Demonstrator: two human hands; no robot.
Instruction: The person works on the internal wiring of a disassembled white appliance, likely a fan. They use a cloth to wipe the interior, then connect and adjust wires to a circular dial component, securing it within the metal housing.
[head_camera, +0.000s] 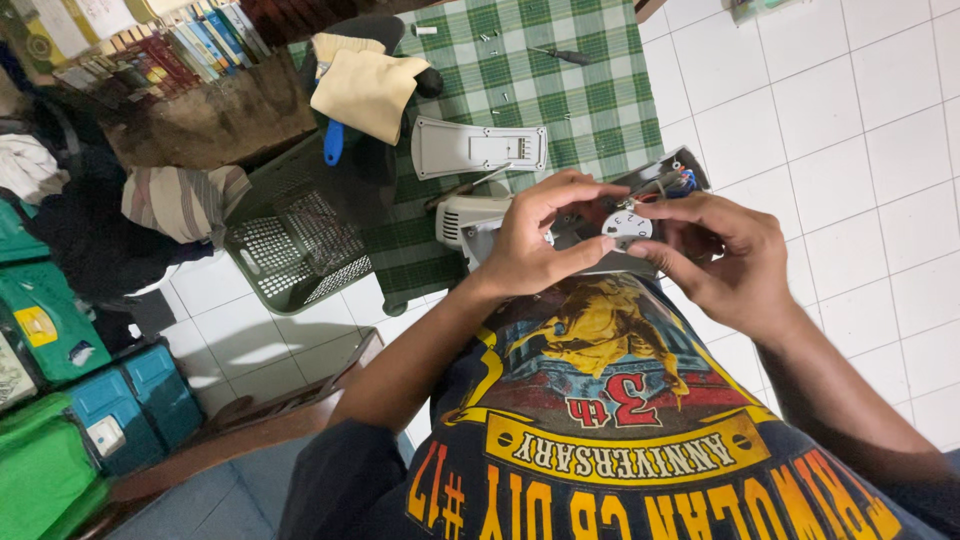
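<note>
Hands meet at centre frame over the person's lap, both closed on a grey appliance (590, 235) with its casing opened. Left hand (535, 240) wraps the body from the 9 o'clock side, thumb underneath, fingers curled over the top edge and touching the housing. Right hand (720, 255) comes in from 3 o'clock, thumb and forefinger pinched at the rim of a white dial (627, 226) that sits right between the two hands. So the dial lies at the fingertips of the right hand, just beside the left hand's knuckles. Coloured wires (680, 182) poke out of the open end at 1 o'clock from the dial, above the right hand. Whether the dial is seated or loose, cannot tell.

At 11 o'clock from the grip, a grey cover (480, 148) lies flat on a green checked cloth (560, 90), well apart from the hands. Screwdriver (565, 55) rests farther up the cloth at 12 o'clock. A green basket (290, 235) sits at 9 o'clock on the white tiles (860, 130).
</note>
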